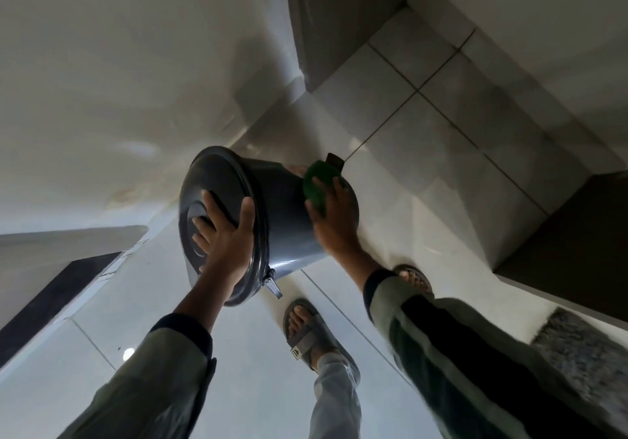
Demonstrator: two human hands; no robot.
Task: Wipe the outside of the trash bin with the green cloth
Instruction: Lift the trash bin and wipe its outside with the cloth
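A dark grey round trash bin point(285, 214) with its lid closed is tilted over on the floor, lid facing me. My left hand point(224, 231) rests spread on the lid point(204, 183), thumb hooked over its rim. My right hand point(334, 217) presses a green cloth point(314, 183) against the bin's side wall near its base. The bin's black foot pedal point(334, 160) sticks up beyond the cloth. A lid hinge point(273, 284) shows at the bin's lower edge.
White glossy floor tiles point(424, 173) surround the bin. A wall point(102, 64) rises at the left, a door frame point(339, 13) at the top. My two sandalled feet point(306, 330) stand just below the bin. A grey mat point(584, 347) lies at the right.
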